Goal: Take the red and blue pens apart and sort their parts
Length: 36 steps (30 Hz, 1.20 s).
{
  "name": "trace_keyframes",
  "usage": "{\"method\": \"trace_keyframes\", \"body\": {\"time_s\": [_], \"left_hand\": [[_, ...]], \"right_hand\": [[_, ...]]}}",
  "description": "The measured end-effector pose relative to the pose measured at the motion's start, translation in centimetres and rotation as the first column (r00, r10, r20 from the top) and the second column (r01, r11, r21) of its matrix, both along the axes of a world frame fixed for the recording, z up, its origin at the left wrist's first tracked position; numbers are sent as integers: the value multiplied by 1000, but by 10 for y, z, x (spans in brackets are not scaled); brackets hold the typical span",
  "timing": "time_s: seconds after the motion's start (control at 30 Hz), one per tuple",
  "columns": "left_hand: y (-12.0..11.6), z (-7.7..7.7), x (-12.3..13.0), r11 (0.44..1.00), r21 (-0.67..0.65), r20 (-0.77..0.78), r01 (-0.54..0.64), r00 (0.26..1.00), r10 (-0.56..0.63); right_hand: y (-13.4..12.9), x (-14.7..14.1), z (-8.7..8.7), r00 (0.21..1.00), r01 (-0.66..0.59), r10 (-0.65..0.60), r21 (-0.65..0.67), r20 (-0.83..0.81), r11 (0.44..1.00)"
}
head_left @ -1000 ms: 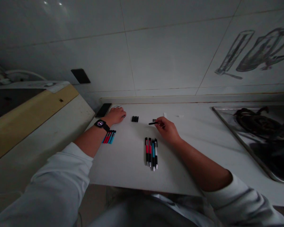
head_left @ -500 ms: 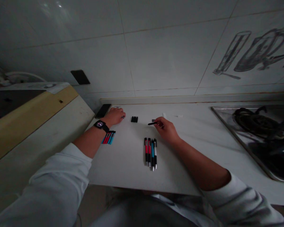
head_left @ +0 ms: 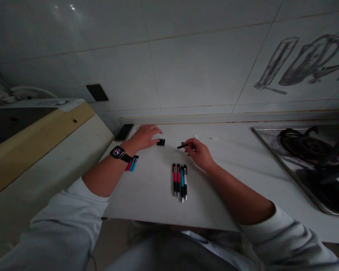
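My left hand (head_left: 147, 137) has its thumb and fingers apart, with nothing between them, and its thumb tip is at the left side of a row of small black pieces (head_left: 161, 142). A short thin black piece (head_left: 182, 146) points left from the closed fingers of my right hand (head_left: 196, 151). Several assembled pens (head_left: 178, 180), red, blue and white with black ends, lie side by side below the hands. Red and blue barrels (head_left: 133, 164) lie partly hidden under my left wrist.
A dark phone (head_left: 124, 132) lies at the counter's back left, beside a large box-like unit (head_left: 56, 158). Small clear pieces (head_left: 213, 138) lie behind my right hand. A gas hob (head_left: 310, 165) is at the right.
My left hand has moved right to the black pieces and its fingers have spread. My right hand has hardly moved, still with the black piece.
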<state>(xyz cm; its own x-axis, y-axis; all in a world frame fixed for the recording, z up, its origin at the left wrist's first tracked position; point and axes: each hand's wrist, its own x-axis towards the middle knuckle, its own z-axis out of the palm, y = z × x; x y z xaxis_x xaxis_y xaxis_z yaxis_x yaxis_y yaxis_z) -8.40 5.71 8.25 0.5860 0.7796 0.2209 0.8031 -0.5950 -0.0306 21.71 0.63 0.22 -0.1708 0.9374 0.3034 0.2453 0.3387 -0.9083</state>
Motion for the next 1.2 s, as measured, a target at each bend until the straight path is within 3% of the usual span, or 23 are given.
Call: {"method": "trace_keyframes", "body": {"time_s": [0.1, 0.23, 0.47, 0.63, 0.73, 0.8, 0.9, 1.0, 1.2], "left_hand": [[-23, 10, 37, 978, -60, 147, 201, 971, -191], [-41, 4, 68, 966, -37, 261, 254, 936, -237], [-45, -16, 84, 958, -24, 333, 285, 906, -261], [-40, -17, 89, 947, -21, 370, 320, 883, -290], [-27, -17, 78, 972, 19, 390, 234, 893, -223], [-15, -21, 66, 993, 33, 389, 112, 914, -116], [1, -37, 48, 999, 4, 322, -41, 946, 38], [9, -58, 38, 992, -18, 254, -123, 959, 123], [13, -77, 33, 977, -107, 180, -183, 963, 200]], "right_hand": [[2, -1, 1, 984, -78, 61, -98, -168, 992], [3, -2, 7, 964, -158, 119, -151, -236, 976], [4, -2, 5, 961, -179, 139, -154, -240, 972], [5, 1, 1, 979, -111, 94, -92, -179, 990], [2, 4, 3, 998, 32, -30, 29, -50, 999], [-1, 5, 5, 993, 51, -66, 146, 98, 988], [-6, 4, 5, 925, -87, -38, 309, 377, 947], [-9, -2, 1, 814, -215, -31, 351, 580, 912], [-8, -10, -3, 695, -259, -42, 304, 718, 917]]}}
